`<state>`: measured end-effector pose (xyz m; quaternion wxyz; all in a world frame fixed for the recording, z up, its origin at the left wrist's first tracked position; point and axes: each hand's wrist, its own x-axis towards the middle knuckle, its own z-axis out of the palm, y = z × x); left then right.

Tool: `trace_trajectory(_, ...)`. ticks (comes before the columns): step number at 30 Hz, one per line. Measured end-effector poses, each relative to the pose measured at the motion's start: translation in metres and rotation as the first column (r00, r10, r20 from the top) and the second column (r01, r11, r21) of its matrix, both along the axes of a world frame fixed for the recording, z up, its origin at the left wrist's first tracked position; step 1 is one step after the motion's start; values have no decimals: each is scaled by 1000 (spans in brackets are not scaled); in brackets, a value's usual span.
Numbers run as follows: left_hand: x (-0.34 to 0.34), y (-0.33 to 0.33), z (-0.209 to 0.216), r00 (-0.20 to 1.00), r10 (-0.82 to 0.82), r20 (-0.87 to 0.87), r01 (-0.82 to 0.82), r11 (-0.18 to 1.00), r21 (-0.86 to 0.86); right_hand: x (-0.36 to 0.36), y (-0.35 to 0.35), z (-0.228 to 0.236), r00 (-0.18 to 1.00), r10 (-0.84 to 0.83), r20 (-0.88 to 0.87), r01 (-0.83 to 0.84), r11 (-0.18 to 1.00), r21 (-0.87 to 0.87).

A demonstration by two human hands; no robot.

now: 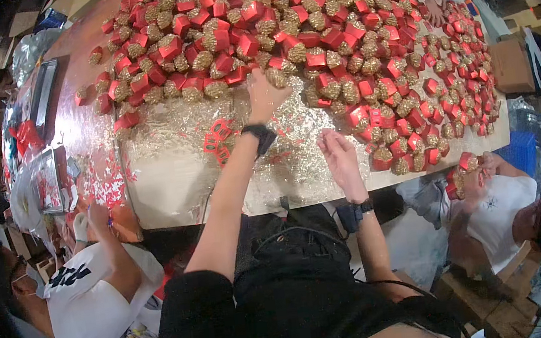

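My left hand point(267, 96) reaches to the near edge of a big heap of red faceted pieces with gold glittery, cone-shaped tops point(222, 39). Its thumb and fingers are around one gold cone ornament point(276, 77) there. Nearer to me and to the right, my right hand point(342, 161) is above the table, fingertips drawn together; whatever they pinch, if anything, is too small to make out. Small red tags with dark centres point(218, 139) lie in a loose cluster left of my left wrist.
Gold glitter and red scraps litter the table point(167, 197). Co-workers in white shirts sit at left point(98, 295) and right point(505, 209); the right one holds red-and-gold pieces. Another person's hand point(434, 11) touches the heap at far right. A blue crate point(523, 152) stands beyond the right edge.
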<state>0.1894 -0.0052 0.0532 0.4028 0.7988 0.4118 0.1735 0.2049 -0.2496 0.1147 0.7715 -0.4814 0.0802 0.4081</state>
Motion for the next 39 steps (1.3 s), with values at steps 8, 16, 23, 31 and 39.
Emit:
trace_trajectory(8, -121, -113, 123, 968, -165, 188, 137, 979, 153, -17, 24, 63, 795, 132, 592, -106, 991, -79)
trace_trajectory(16, -163, -138, 151, 974, -114, 198, 81, 983, 166, -45, 23, 84, 681, 360, 638, -321, 929, -181)
trace_trajectory(23, -185, -144, 148, 970, -160, 182, 150, 986, 70, -27, 21, 97, 550, 646, 529, -621, 740, -258)
trace_trajectory(31, -198, -138, 159, 976, -189, 109, 184, 982, 51, -47, 21, 98, 553, 606, 572, -552, 781, -293)
trace_trajectory(39, -195, -152, 166, 987, -164, 5, 159, 963, 218, -52, 17, 104, 525, 608, 595, -513, 784, -349)
